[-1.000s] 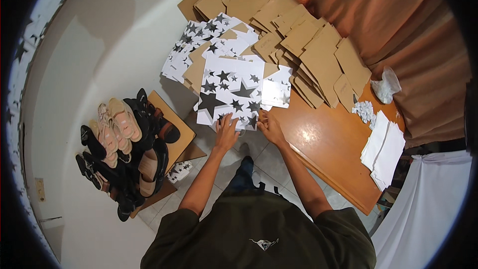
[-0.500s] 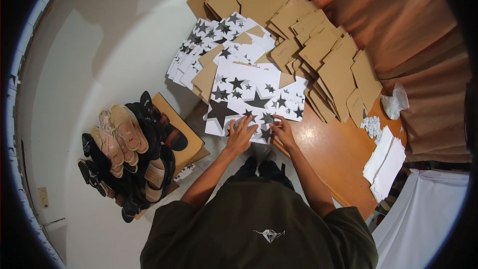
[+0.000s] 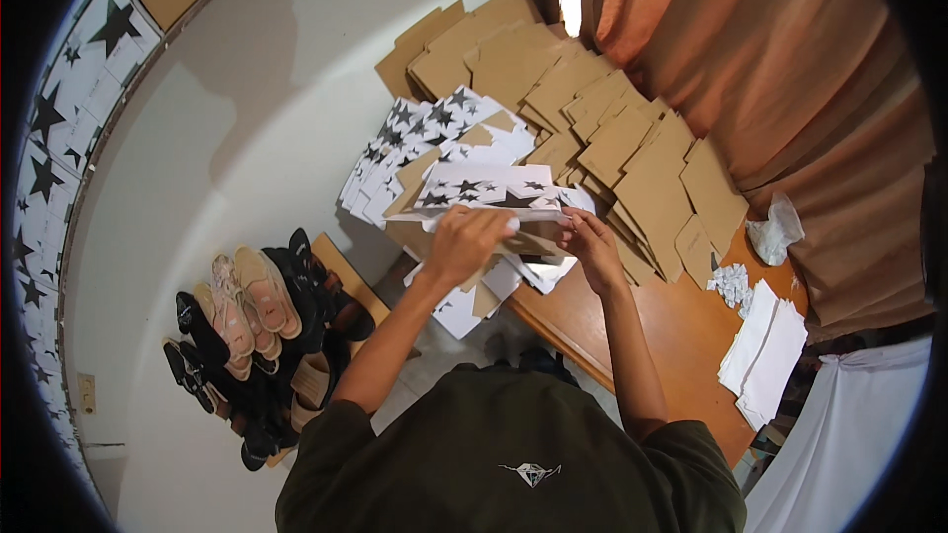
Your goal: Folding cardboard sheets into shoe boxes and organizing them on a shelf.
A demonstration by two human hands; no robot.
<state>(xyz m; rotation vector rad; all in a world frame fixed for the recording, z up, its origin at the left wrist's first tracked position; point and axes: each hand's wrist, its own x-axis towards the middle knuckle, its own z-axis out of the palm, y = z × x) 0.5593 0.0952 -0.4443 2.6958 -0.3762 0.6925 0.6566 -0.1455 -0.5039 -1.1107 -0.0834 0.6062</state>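
Observation:
A white cardboard sheet with black and grey stars (image 3: pixel 482 178) is partly folded up in front of me, its near flap raised off the surface. My left hand (image 3: pixel 466 245) is curled over the raised edge, with the fingers bent around it. At the sheet's right end, my right hand (image 3: pixel 592 247) pinches the corner between thumb and fingers. Beneath lie more star-printed sheets (image 3: pixel 456 312), some sticking out past the table's near edge. Behind and to the left is a fanned pile of similar sheets (image 3: pixel 410 133) with brown undersides.
Flat brown cardboard pieces (image 3: pixel 632 153) overlap at the back of the wooden table (image 3: pixel 632 331). At right are a plastic bag (image 3: pixel 775 227), small white scraps (image 3: pixel 731 283) and white papers (image 3: pixel 762 350). Shoes (image 3: pixel 252 301) crowd a box at left. A brown curtain (image 3: pixel 839 89) hangs at right.
The star-printed sheet was lying flat under both hands; now its near part is lifted and bent upward. Both hands have risen and gripped its edge. The view has shifted, showing star-printed boxes at far left.

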